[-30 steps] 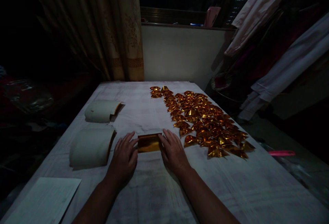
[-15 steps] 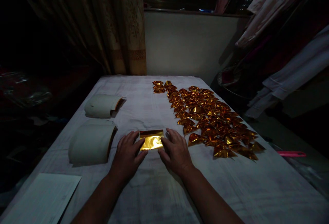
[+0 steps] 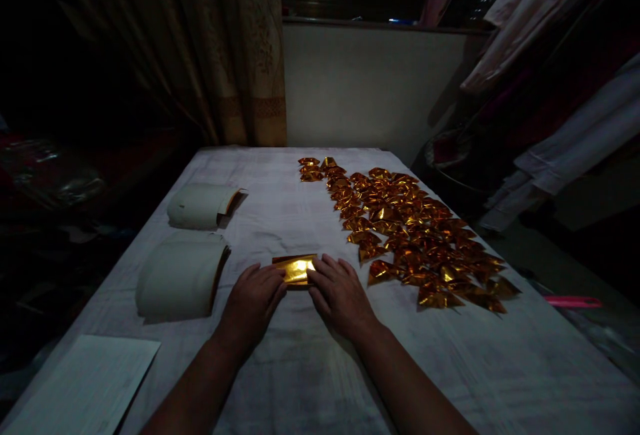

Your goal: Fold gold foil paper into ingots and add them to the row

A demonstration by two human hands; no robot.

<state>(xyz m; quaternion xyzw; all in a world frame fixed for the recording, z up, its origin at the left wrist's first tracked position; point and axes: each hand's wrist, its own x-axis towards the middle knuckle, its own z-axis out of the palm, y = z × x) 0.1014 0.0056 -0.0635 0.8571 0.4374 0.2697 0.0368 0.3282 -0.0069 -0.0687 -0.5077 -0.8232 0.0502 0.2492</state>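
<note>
A strip of shiny gold foil paper (image 3: 299, 270) lies on the cloth-covered table between my hands, with a fold along its near and far edges. My left hand (image 3: 255, 298) grips its left end, fingers laid over the top and thumb at the near edge. On the right end, my right hand (image 3: 343, 295) has its fingertips pressed down, with the thumb close to the near edge. The ends of the foil are partly hidden under my fingers. To the right of my right hand lie many folded gold foil pieces (image 3: 405, 222), spread in a dense group.
Two curved stacks of pale sheets, a nearer one (image 3: 177, 278) and a farther one (image 3: 200, 205), rest at the left. A flat white sheet (image 3: 85, 382) is at the near left corner. Clothes (image 3: 575, 135) hang at the right, beside a pink handle (image 3: 573, 302). A curtain (image 3: 240, 55) hangs behind.
The foil's near part has been folded over, so the strip looks narrower. My fingers have moved inward over its top. The whole view has shifted slightly.
</note>
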